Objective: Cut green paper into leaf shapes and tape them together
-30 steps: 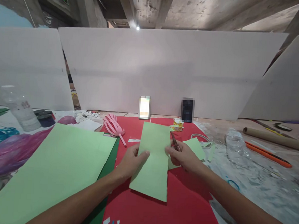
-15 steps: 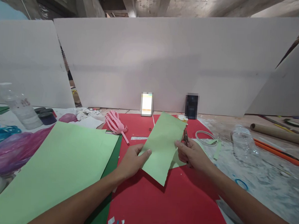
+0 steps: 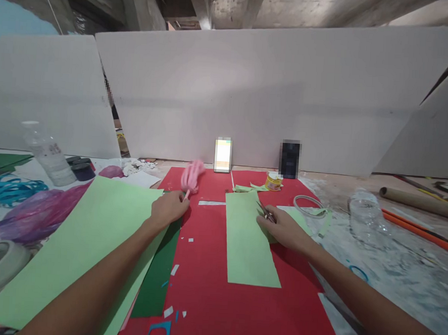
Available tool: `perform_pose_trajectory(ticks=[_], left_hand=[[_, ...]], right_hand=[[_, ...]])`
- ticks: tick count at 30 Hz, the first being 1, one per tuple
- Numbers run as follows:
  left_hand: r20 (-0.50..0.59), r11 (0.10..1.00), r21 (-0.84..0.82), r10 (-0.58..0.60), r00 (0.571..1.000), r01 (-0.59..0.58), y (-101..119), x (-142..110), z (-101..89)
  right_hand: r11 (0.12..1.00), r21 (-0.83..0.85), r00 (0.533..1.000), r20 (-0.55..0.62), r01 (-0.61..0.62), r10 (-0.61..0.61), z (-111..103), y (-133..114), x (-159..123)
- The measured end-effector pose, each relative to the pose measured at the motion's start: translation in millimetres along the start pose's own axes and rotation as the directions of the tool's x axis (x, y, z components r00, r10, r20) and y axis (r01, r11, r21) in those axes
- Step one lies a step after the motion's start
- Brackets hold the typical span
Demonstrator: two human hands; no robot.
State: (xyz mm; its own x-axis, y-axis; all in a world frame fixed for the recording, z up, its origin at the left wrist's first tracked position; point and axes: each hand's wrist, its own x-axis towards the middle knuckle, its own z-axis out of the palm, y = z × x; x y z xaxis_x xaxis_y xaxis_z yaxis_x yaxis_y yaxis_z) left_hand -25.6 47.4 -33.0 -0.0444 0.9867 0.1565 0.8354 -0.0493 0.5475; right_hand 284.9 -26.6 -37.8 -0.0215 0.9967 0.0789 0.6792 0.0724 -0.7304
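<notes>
My left hand (image 3: pixel 170 207) is closed on the thin stem of a pink paper flower (image 3: pixel 192 175), whose looped strips are smeared by motion. In my right hand (image 3: pixel 283 225) is a small pair of scissors (image 3: pixel 267 213), blades pointing up and left. A light green paper piece (image 3: pixel 247 250) lies on the red sheet (image 3: pixel 208 308), its right edge beside my right fingers. Under my left forearm spreads a large light green sheet (image 3: pixel 83 229), with a dark green sheet (image 3: pixel 151 289) partly beneath it.
Two phones, one lit (image 3: pixel 223 155) and one dark (image 3: pixel 290 159), stand before a white panel (image 3: pixel 251 88). A yellow tape roll (image 3: pixel 274 181) sits on the red sheet. Plastic bottles (image 3: pixel 366 214), a cardboard tube (image 3: pixel 419 200) and an orange cutter (image 3: pixel 421 231) lie right; white tape (image 3: pixel 1 270) lies left.
My left hand has let go of the green paper piece and lifted the pink flower by its stem. The paper now lies on the red sheet. My right hand still holds the scissors.
</notes>
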Motion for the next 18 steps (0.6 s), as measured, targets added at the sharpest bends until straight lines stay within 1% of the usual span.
perform_pose_trajectory(ticks=[2,4,8,9,11,12,14,16,18], left_hand=[[0.019,0.996,-0.084,0.023,1.0,-0.021,4,-1,-4.6],[0.045,0.98,-0.194,0.059,0.997,-0.049,11,-3,-9.1],[0.071,0.908,-0.41,0.118,0.991,-0.079,27,-11,-11.2],[0.07,0.877,-0.472,0.134,0.988,-0.085,30,-14,-10.1],[0.075,0.811,-0.576,0.18,0.981,-0.105,33,-20,-6.5],[0.079,0.788,-0.605,0.208,0.975,-0.118,34,-24,-4.3],[0.085,0.788,-0.595,0.259,0.962,-0.159,34,-30,0.3],[0.084,0.807,-0.554,0.298,0.951,-0.204,35,-36,3.8],[0.091,0.809,-0.541,0.33,0.94,-0.232,38,-41,5.5]], right_hand=[[0.996,-0.084,0.999,-0.035,-0.019,0.016,1,0,0],[0.993,-0.108,0.998,-0.059,-0.038,0.032,2,-1,-1],[0.992,-0.125,0.995,-0.096,0.014,-0.026,6,-7,-6],[0.99,-0.136,0.995,-0.083,0.035,-0.047,8,-9,-9],[0.98,-0.188,0.997,-0.016,0.067,-0.071,11,-13,-14],[0.97,-0.228,0.996,0.026,0.083,-0.079,13,-15,-16],[0.943,-0.313,0.992,0.092,0.111,-0.087,17,-18,-20],[0.923,-0.364,0.99,0.104,0.125,-0.093,21,-20,-23],[0.924,-0.36,0.99,0.093,0.13,-0.103,22,-20,-23]])
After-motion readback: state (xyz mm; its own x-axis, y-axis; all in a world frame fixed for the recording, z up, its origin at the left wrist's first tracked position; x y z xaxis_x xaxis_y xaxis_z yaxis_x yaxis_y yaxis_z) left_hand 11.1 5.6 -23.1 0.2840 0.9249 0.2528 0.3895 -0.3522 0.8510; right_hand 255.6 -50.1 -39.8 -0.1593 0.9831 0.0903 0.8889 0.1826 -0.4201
